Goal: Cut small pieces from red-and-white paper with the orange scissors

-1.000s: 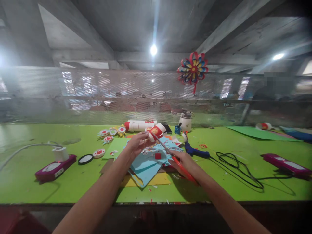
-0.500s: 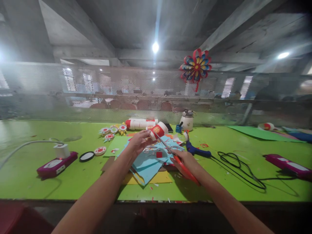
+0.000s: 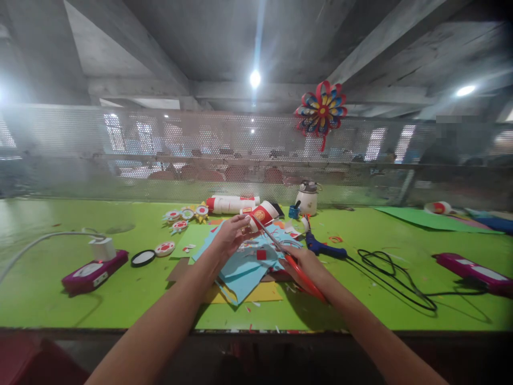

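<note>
My left hand (image 3: 232,233) grips a red and white paper cup (image 3: 262,215) that is tilted over the middle of the table. In my right hand (image 3: 300,262) is a pair of scissors (image 3: 303,280) with red handles, its blades pointing up and left against the cup. Below both hands lie light blue paper sheets (image 3: 240,286) strewn with scraps and a small red square (image 3: 261,255). Beside my right hand rests a blue glue gun (image 3: 326,248) with a black cord.
Stacked paper cups (image 3: 234,204) lie at the back, near a white bottle (image 3: 308,199) and several paper flowers (image 3: 187,214). Purple power strips sit left (image 3: 95,271) and right (image 3: 473,268). A black-rimmed disc (image 3: 142,258) is on the left; green paper (image 3: 425,220) lies far right. Behind stands a perforated screen (image 3: 224,144).
The cup has turned slightly in my left hand, and a thin white edge now stands out at its right end. My right hand with the scissors has barely moved.
</note>
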